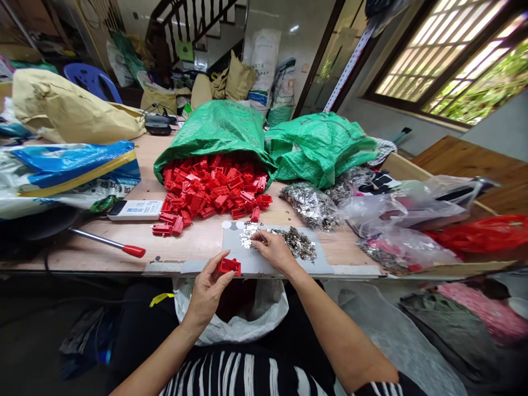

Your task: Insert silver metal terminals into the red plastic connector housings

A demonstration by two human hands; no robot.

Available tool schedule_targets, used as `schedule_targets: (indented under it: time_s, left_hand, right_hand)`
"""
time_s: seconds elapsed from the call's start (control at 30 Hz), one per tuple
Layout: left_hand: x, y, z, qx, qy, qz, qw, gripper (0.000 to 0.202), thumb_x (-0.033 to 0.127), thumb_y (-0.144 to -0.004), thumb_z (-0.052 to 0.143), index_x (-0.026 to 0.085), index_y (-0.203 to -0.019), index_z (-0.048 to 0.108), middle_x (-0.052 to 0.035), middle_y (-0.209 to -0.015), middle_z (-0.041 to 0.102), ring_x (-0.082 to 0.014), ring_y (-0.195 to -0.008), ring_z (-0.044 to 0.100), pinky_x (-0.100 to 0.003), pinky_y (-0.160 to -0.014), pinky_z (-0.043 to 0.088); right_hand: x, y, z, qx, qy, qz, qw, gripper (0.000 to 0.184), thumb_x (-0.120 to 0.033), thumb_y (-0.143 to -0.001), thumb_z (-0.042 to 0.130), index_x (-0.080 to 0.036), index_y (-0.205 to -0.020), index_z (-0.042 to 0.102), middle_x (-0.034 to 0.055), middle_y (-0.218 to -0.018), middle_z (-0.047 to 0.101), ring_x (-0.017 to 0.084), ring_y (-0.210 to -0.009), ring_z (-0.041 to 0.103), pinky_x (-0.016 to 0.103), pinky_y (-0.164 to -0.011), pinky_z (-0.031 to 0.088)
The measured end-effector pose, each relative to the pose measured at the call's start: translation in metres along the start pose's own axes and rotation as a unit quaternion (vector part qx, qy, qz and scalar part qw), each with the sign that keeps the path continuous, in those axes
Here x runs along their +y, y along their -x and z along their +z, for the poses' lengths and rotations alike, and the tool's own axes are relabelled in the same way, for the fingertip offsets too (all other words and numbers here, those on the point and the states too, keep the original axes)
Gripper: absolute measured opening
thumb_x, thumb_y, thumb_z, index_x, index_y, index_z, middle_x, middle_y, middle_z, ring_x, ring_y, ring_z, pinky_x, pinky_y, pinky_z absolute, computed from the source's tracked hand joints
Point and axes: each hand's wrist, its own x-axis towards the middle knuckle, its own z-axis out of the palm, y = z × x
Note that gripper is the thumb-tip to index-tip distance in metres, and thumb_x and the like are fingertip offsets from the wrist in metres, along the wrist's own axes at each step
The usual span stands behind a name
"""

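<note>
Between the thumb and fingers of my left hand point(209, 286) is a small red plastic housing point(230, 266), held just over the table's front edge. My right hand point(274, 252) reaches down to the small flat metal pieces point(299, 243) spread on a grey sheet point(253, 261). Its thumb and fingertips are pinched together at the silvery pieces, and what they hold, if anything, is too small to make out. Behind both hands, a heap of similar red housings point(210, 187) spills from the mouth of a green woven sack point(214, 129).
A white sack point(256, 324) hangs open below the table edge. To the left lie a red-tipped lever point(134, 251) and a white box point(136, 210). Another green sack point(322, 146) and a clear bag of metal pieces point(311, 204) stand right, beside plastic bags point(408, 242).
</note>
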Motion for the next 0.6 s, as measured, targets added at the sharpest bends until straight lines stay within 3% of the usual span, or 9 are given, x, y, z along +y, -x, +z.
schedule_targets:
  time_s: [0.2, 0.37, 0.6]
  left_hand:
    - [0.009, -0.002, 0.007, -0.02, 0.115, -0.037, 0.992, 0.047, 0.029, -0.077, 0.07, 0.023, -0.121, 0.055, -0.0017, -0.103, 0.066, -0.0158, -0.09, 0.064, -0.035, -0.088, 0.053]
    - [0.02, 0.001, 0.012, -0.025, 0.189, -0.06, 0.98, 0.031, 0.023, -0.077, 0.071, 0.023, -0.104, 0.056, 0.0004, -0.097, 0.064, -0.015, -0.087, 0.064, -0.036, -0.081, 0.056]
    - [0.024, 0.001, 0.012, -0.034, 0.21, -0.081, 0.974, 0.039, 0.025, -0.075, 0.072, 0.024, -0.113, 0.061, -0.0017, -0.102, 0.067, -0.0136, -0.088, 0.064, -0.026, -0.08, 0.053]
  right_hand:
    - [-0.014, 0.019, 0.001, -0.027, -0.114, -0.04, 0.992, 0.011, -0.029, -0.084, 0.057, -0.019, -0.083, 0.062, -0.0001, -0.074, 0.063, 0.013, -0.067, 0.053, 0.024, -0.064, 0.041]
    - [-0.033, 0.04, 0.0, -0.037, -0.072, -0.128, 0.989, 0.009, -0.021, -0.088, 0.055, -0.02, -0.083, 0.061, 0.0013, -0.079, 0.062, 0.014, -0.072, 0.055, 0.025, -0.069, 0.042]
    - [-0.034, 0.05, 0.001, -0.047, -0.041, -0.219, 0.974, 0.014, -0.019, -0.092, 0.049, -0.022, -0.089, 0.062, 0.0056, -0.088, 0.063, 0.018, -0.084, 0.057, 0.03, -0.077, 0.045]
